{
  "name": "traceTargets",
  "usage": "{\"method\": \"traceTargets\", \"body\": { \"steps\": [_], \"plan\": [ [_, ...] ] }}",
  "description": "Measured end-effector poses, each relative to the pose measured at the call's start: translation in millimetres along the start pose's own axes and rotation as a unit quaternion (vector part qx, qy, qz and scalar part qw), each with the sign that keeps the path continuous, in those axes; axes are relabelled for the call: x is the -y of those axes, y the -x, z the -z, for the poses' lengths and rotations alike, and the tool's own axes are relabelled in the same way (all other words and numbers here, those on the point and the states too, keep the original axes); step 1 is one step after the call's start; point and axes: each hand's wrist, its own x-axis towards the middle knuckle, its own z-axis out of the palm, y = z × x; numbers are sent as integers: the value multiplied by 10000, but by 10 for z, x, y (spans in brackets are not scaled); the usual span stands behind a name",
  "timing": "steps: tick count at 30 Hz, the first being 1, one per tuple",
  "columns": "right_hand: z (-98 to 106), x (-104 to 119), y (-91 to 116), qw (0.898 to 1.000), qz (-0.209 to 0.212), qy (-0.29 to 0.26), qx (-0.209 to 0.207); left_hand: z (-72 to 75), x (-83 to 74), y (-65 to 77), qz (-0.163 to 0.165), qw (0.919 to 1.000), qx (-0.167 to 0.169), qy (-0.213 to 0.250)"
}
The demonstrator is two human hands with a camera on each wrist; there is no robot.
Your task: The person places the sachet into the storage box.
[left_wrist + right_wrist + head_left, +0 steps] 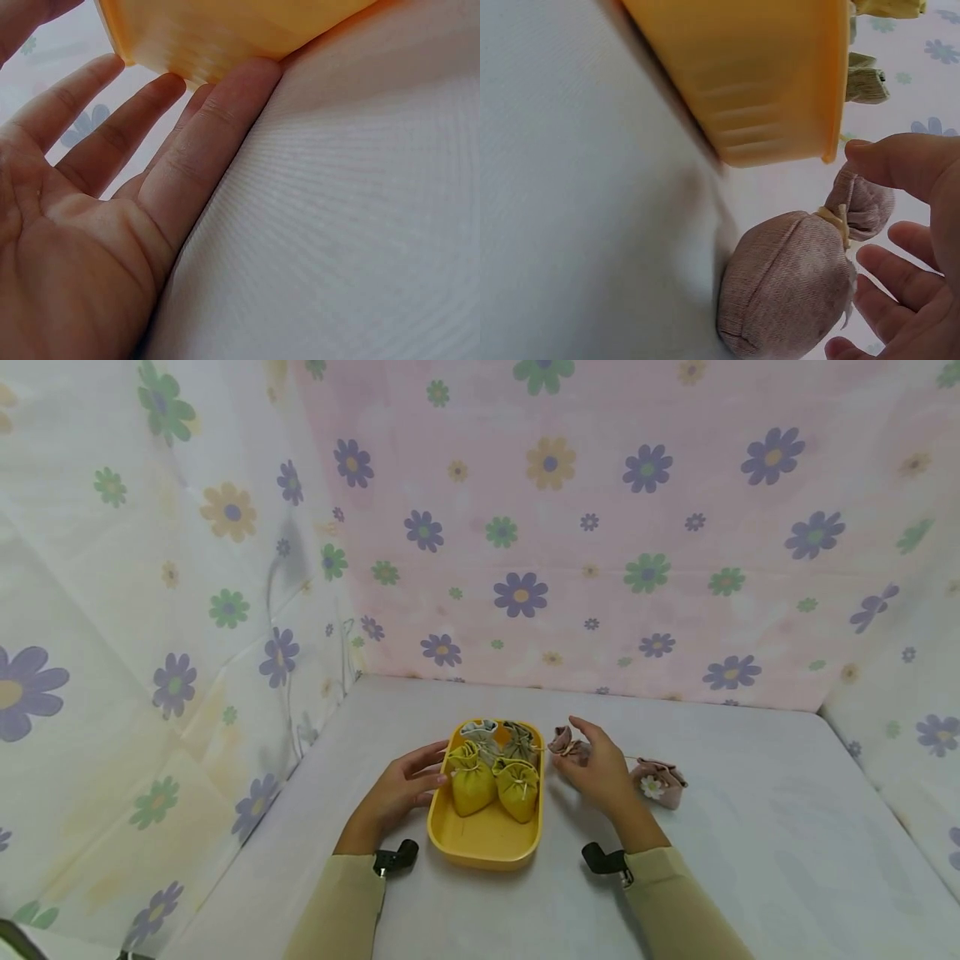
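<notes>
A yellow tray (480, 853) stands on the table holding several small drawstring pouches: two yellow pouches (474, 789) in front, a grey pouch (483, 739) and an olive pouch (520, 742) behind. My left hand (397, 793) lies along the tray's left side, its extended fingertips at the yellow wall (225, 37) in the left wrist view. To the right of the tray, my right hand (603, 777) reaches around a dusty-pink pouch (784, 285) with a tied neck. The thumb is beside the gathered top and the other fingers spread along the far side, not closed round it.
Another dusty-pink pouch (667, 785) with a white flower lies on the table to the right of my right hand. Flowered cloth (585, 552) hangs behind the white table (787, 843) and along both sides.
</notes>
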Motion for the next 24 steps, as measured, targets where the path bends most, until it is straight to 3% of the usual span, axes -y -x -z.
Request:
{"method": "traceTargets", "body": {
  "steps": [9, 17, 24],
  "plan": [
    [-54, -60, -17, 9997, -85, -204, 137, -6, -8, -5, -15, 10000, -12, -37],
    [-56, -67, -22, 9993, -92, -4, -360, -3, -16, -8, -6, 10000, 6, 29],
    [-44, -58, -8, 9978, -201, -168, -601, -5, -5, 4, 29, 10000, -25, 49]
  ]
}}
